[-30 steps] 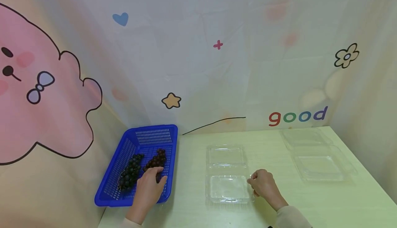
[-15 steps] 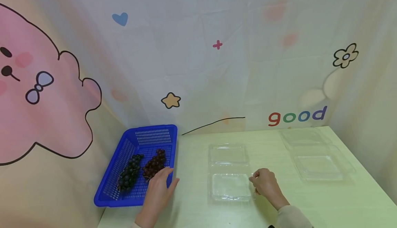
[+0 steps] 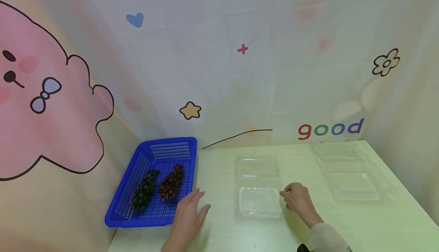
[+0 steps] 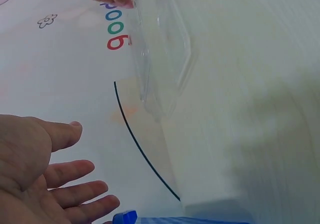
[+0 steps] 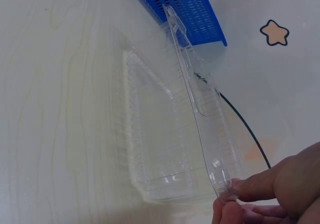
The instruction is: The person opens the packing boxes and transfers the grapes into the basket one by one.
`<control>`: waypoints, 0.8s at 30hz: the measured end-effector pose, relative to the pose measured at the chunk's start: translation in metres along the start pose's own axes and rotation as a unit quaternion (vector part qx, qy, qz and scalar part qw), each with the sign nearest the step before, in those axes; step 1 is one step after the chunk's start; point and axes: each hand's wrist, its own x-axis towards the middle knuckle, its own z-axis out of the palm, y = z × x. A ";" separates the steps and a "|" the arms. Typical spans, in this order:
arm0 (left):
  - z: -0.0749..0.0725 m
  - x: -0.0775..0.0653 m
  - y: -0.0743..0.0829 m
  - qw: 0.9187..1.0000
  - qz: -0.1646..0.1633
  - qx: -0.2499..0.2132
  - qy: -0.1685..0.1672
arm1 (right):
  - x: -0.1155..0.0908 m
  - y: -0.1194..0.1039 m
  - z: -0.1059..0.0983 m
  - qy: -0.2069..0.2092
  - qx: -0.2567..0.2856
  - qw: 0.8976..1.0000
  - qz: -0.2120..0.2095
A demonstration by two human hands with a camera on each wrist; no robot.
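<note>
My right hand (image 3: 301,200) pinches the right edge of a clear plastic clamshell container (image 3: 259,201), which lies opened flat with its lid half at the back. Up close in the right wrist view, thumb and fingertips grip a corner of the clear rim (image 5: 200,109). Between the blue basket (image 3: 167,221) and the container, my left hand (image 3: 188,217) has its fingers extended and holds nothing. The left wrist view shows the same hand (image 4: 55,179) with fingers spread. Inside the basket lie a dark green-black grape bunch (image 3: 144,193) and a reddish one (image 3: 171,183).
A second opened clear container (image 3: 353,186) lies on the right of the pale table (image 3: 219,175), near its right edge. A printed curtain (image 3: 219,73) hangs behind the table. The basket stands at the table's left edge.
My left hand has moved right, from over the basket to beside it, and its fingers have straightened. The container has shifted slightly right and back, with my right hand still at its edge.
</note>
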 end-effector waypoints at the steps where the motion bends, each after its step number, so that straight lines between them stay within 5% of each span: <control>1: 0.002 -0.001 0.001 1.000 0.004 0.002 0.001 | 0.001 0.000 -0.001 0.000 -0.001 1.000 0.001; 10: 0.014 -0.004 0.012 0.998 0.049 0.008 0.025 | 0.009 0.004 -0.012 0.004 -0.003 1.000 0.006; 24: 0.028 -0.001 0.025 0.998 0.057 0.026 0.003 | 0.020 0.011 -0.019 0.022 -0.018 1.000 0.003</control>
